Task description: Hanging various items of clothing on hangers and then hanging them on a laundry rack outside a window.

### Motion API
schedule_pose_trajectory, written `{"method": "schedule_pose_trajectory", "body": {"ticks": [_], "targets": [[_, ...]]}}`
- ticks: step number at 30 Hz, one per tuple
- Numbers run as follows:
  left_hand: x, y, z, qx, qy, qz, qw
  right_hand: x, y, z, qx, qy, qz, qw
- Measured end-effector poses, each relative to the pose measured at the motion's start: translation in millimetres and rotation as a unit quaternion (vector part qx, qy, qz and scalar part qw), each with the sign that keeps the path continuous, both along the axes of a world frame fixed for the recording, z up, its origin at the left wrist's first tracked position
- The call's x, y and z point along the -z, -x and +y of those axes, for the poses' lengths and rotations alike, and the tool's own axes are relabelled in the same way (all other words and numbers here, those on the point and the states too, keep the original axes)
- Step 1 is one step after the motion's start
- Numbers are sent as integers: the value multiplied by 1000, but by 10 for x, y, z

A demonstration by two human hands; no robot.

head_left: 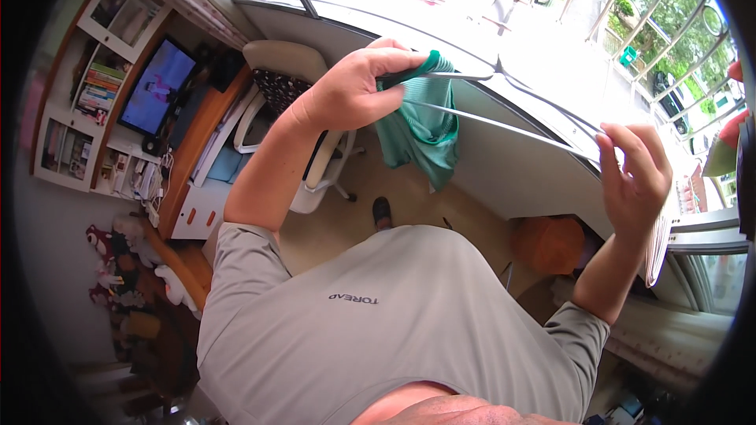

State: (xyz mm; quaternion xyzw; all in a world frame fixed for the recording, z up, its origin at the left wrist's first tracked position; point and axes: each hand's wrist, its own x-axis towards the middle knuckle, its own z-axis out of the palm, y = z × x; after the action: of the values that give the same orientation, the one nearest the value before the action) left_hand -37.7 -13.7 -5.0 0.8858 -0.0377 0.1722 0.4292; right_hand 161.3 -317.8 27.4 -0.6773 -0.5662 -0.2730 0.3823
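A grey clothes hanger (543, 100) stretches between my two hands in front of the window. My left hand (346, 88) is closed around its left end, together with the edge of a green garment (421, 130) with fine stripes. The cloth hangs down in folds from that end of the hanger. At the hanger's right corner, my right hand (638, 169) pinches it between thumb and fingers. The right half of the hanger is bare. My left fingertips are partly hidden by the cloth.
A window ledge with metal railings (661, 16) runs along the far side. To the left are an office chair (287, 71), a desk with a lit monitor (157, 86) and a bookcase (51, 142). An orange object (549, 244) sits low at the right, near a curtain (669, 346).
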Motion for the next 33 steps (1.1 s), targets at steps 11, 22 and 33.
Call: {"method": "schedule_pose_trajectory", "body": {"ticks": [11, 22, 33], "targets": [[144, -37, 22, -81, 210, 65, 972, 616, 125, 832, 93, -89, -113, 985], [-50, 620, 531, -140, -35, 51, 988, 1449, 212, 1290, -75, 181, 17, 980], [-9, 1103, 1158, -97, -200, 108, 969, 733, 292, 1727, -77, 48, -6, 996]]}}
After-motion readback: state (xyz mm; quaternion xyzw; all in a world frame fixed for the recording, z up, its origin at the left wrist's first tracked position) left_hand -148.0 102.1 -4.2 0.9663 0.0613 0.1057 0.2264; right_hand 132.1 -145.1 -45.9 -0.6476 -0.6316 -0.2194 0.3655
